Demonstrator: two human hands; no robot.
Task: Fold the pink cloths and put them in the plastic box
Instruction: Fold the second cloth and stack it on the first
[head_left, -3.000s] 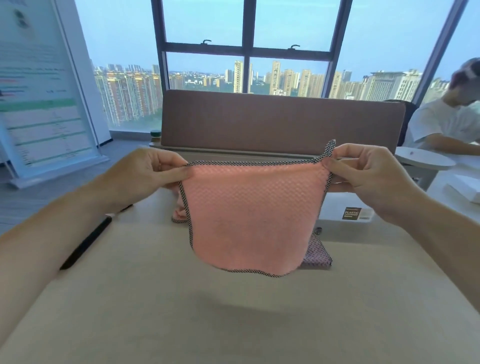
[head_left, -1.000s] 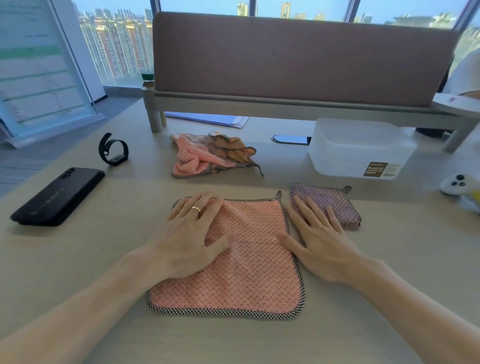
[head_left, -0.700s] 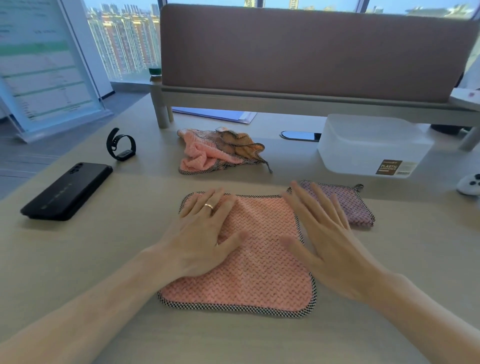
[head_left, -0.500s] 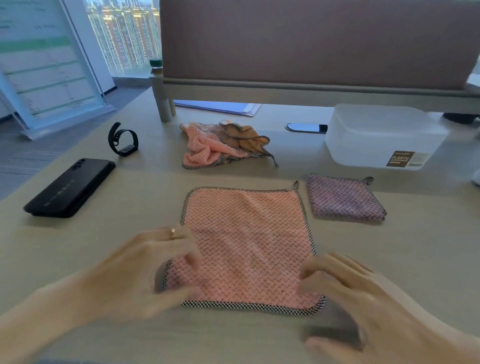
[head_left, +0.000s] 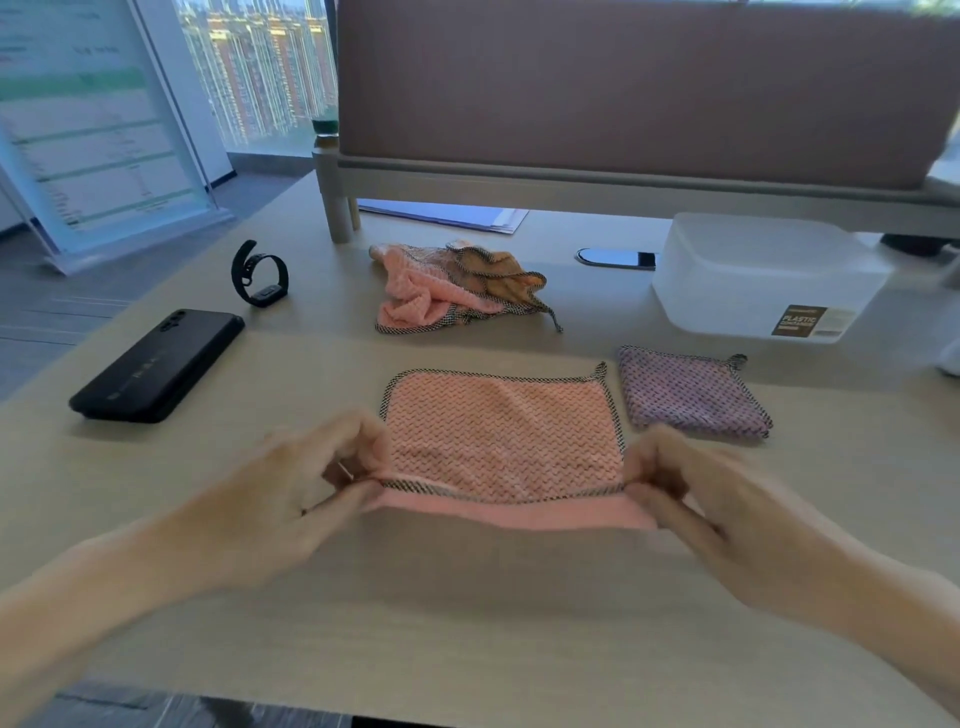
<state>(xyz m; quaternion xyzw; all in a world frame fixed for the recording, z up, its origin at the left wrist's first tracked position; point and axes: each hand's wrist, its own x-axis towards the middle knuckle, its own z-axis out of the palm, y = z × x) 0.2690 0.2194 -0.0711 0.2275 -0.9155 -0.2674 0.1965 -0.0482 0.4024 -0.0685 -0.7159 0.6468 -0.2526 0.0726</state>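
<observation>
From my feed: left hand (head_left: 317, 483) & right hand (head_left: 691, 488) each pinch a near corner of the pink cloth (head_left: 501, 436), near edge lifted w/ underside showing, rest flat on the table (head_left: 467, 623). Plastic box (head_left: 763, 275) sits far right, crumpled cloths (head_left: 457, 291) behind.

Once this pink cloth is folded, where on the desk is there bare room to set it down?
Bare desk lies below both hands, and between the black phone and the pink cloth. The right is crowded: the folded purple cloth lies close to the plastic box. The crumpled cloth pile fills the back middle.
</observation>
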